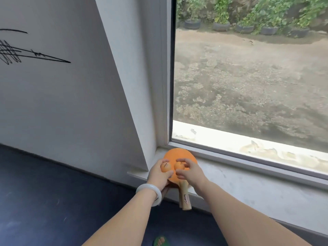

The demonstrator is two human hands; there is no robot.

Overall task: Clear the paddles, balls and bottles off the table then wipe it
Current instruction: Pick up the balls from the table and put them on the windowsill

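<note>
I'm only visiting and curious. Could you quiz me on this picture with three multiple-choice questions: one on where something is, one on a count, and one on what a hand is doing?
1. Where does the orange paddle lie?
A. on the windowsill
B. on the dark floor
C. outside on the ground

2. How many orange balls show?
A. one
B. two
C. four

3. What is the left hand doing?
A. resting flat on the wall
B. holding a bottle
C. gripping a ball

Answers:
1 A: the blade rests on the sill in the corner by the window frame.
2 B: a left ball and a right ball show side by side over the blade.
3 C: its fingers and thumb curl round the left ball.
</note>
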